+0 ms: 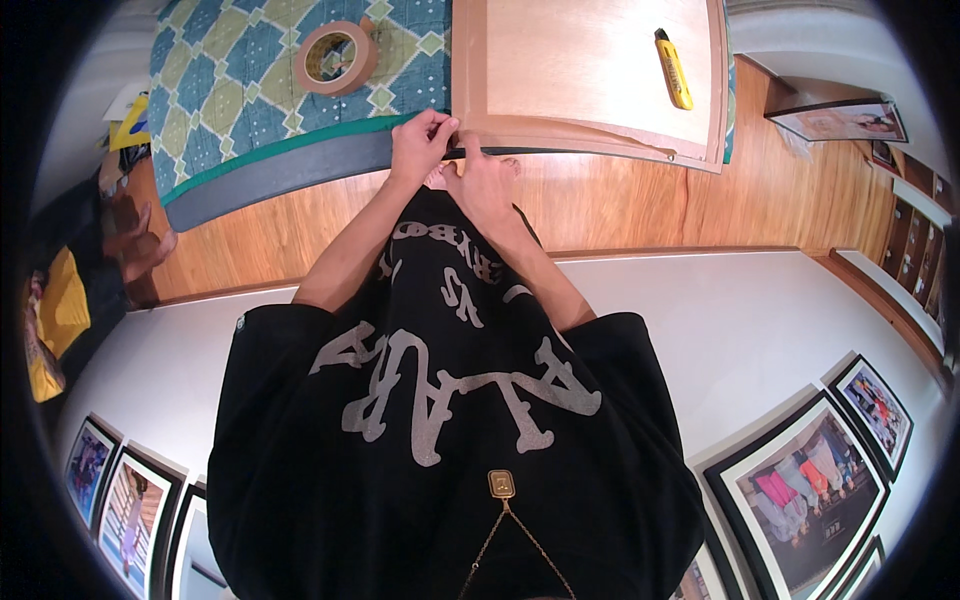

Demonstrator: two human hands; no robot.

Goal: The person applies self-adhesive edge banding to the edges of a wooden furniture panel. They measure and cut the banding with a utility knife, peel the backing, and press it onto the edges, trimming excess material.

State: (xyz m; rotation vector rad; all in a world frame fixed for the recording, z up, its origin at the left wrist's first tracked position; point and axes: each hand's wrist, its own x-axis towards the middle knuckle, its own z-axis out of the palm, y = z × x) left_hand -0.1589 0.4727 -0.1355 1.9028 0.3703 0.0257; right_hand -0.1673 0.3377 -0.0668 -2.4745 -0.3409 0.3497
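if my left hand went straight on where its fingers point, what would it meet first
Most likely the brown border at the near left corner of the pale board. The left hand is right beside it; depth and any contact are hard to judge.

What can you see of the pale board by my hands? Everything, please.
The pale board looks like wood, bordered by brown, tape-like strips; the near strip looks partly loose. It lies flat on the patterned cover, its far edge out of frame. A yellow cutter rests on its right part. The left hand and right hand are at its near left corner; contact is unclear.
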